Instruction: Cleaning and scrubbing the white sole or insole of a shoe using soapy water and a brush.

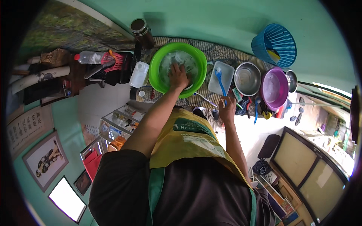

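Note:
My left hand (178, 78) reaches into a green basin (154, 77) of sudsy water (190, 64). Its fingers look stretched and a little apart, with their tips lost in the foam; I see nothing in its grasp. On the right, my right hand (227, 109) is closed around the lower handle of a blue spoon (221, 81). The spoon's head lies over a clear rectangular plastic container (229, 73) beside the basin. A toothbrush with a pale handle (205, 99) lies between the basin and my right hand.
Right of the container stand a steel bowl (247, 80), a purple basin (276, 88) and a blue basket (283, 45). Several brushes and tools line the near edge. A white jug (139, 75) and brown flask (142, 32) stand left. A glass-sided case (120, 120) is lower left.

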Motion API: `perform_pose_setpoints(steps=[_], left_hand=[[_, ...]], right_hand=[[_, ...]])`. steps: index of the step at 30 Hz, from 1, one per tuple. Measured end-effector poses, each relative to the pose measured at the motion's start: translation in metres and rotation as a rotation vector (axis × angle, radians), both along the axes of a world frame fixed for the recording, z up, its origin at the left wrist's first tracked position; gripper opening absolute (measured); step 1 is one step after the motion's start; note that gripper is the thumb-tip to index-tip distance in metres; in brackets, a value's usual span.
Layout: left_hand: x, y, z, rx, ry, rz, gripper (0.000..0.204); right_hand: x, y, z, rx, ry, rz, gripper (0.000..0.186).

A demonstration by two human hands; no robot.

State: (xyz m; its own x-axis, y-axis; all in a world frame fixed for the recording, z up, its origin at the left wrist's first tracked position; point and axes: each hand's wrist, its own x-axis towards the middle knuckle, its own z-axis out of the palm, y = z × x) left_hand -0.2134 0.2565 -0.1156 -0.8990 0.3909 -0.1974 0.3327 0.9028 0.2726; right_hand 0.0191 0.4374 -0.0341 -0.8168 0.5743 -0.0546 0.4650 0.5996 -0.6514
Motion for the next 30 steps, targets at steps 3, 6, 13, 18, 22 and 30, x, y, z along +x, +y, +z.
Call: perform_pose_setpoints(steps=[3, 6, 13, 18, 22, 30], left_hand=[[0.001, -0.001, 0.020, -0.038, -0.185, -0.035, 0.077], [0.007, -0.003, 0.015, -0.033, -0.166, 0.002, 0.088], [-0.003, -0.001, -0.007, -0.010, -0.048, 0.098, 0.099], [-0.003, 0.002, -0.013, -0.115, -0.130, 0.069, 0.104], [-0.023, 0.009, 0.028, -0.208, -0.761, -0.030, 0.100], [-0.015, 0.012, 0.029, -0.054, -0.172, 0.071, 0.087]], right_hand=[[-0.010, 0.010, -0.004, 0.044, -0.058, 0.012, 0.022], [-0.012, 0.018, -0.010, 0.078, 0.092, 0.063, 0.019], [-0.005, 0.025, -0.016, 0.047, 0.074, 0.074, 0.022], [-0.001, 0.028, -0.022, -0.014, -0.027, 0.051, 0.027], [-0.004, 0.027, -0.022, -0.007, -0.017, 0.044, 0.028], [-0.009, 0.034, -0.033, -0.049, -0.007, 0.097, 0.032]])
